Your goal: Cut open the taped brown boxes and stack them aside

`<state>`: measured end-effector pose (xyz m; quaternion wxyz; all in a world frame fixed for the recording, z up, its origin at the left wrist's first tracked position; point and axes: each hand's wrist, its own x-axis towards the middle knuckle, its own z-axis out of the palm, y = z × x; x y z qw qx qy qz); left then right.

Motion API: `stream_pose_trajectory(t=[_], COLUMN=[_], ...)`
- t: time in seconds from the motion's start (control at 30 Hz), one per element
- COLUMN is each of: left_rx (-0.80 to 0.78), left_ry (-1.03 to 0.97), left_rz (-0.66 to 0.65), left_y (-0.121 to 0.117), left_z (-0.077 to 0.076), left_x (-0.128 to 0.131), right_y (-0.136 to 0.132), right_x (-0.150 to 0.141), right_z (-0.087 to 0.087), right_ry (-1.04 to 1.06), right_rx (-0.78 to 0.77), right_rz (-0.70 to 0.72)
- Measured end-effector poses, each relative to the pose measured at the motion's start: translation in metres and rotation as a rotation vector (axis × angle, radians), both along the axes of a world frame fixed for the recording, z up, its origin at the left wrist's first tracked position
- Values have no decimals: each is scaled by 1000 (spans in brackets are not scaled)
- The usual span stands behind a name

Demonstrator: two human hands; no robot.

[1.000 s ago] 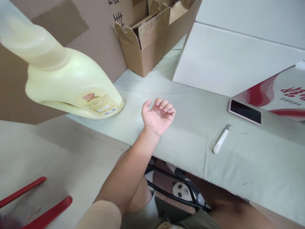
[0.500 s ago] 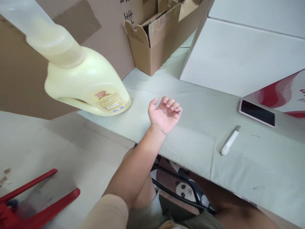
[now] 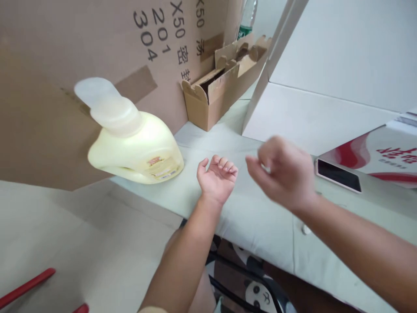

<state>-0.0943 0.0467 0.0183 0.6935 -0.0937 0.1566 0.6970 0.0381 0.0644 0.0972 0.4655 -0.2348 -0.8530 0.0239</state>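
Note:
My left hand (image 3: 217, 176) rests palm up on the pale green tabletop (image 3: 247, 213), fingers loosely bent and apart, with nothing in it. To its right, my right hand (image 3: 286, 171) hangs over the table, slightly blurred. Its fingers are curled into a loose fist, thumb pointing left, and I see nothing in it. A white utility knife (image 3: 305, 229) lies under my right forearm, which hides most of it. Left of my left hand stands a pale yellow jug-shaped bottle (image 3: 137, 148) with a large translucent cap.
Behind the bottle rises a large printed cardboard box (image 3: 107, 39). A small open carton (image 3: 224, 95) and a plastic bottle (image 3: 246, 26) are at the back. White boxes (image 3: 325, 117), a red-and-white box (image 3: 384, 152) and a phone (image 3: 339, 175) are on the right. Red bars (image 3: 28, 287) show lower left.
My right hand has come into view from the right, above the utility knife. My left hand keeps its pose on the table. The camera view has shifted, showing more of the back.

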Motion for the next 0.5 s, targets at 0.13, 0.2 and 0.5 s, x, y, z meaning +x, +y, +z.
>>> stream_pose_trajectory(t=[0.13,0.2,0.5], left_rx=[-1,-14,-33], left_ry=[-6,-19,-45], left_rz=[18,6,-41], left_y=[1,1,0], left_z=[1,1,2], left_x=[-5,-6,-8], right_y=[90,121,192], right_x=[-50,-71,-120], right_z=[-5,-10,-21], right_ry=[-174,-282,-612], right_rx=[-138,-165,-192], right_rz=[-152,-197,-195])
